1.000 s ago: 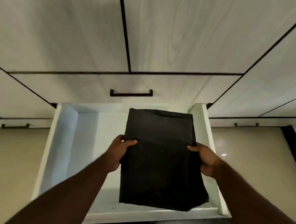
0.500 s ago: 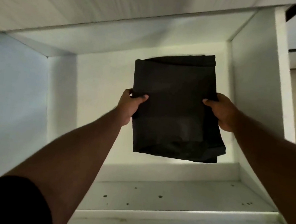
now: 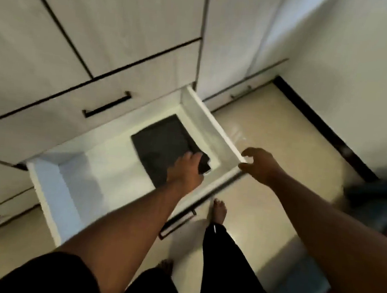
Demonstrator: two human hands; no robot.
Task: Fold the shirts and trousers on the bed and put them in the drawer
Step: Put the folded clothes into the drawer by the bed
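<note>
**One garment in the drawer; remainder of task out of view**

Folded dark grey cloth garment (image 3: 162, 143) lying flat on the floor of the open white laminate drawer (image 3: 215, 129), in its right rear corner, close against the right wall. Left hand (image 3: 186, 169) over the garment's near edge, fingers curled round a loose dark corner, apparently tidying it. Right hand (image 3: 258, 165) outside the drawer at its front right corner, fingers loosely spread, grasping nothing. Judged: this piece delivered. Drawer not yet closed. Bed and any unfolded shirts or trousers not visible, so remaining count undetermined.

Surroundings: pale wood-grain wardrobe fronts (image 3: 110, 20) with black bar handles, glossy cream tiled floor (image 3: 273, 121) with black skirting, bare feet beside the drawer front. Frame slightly blurred.
</note>
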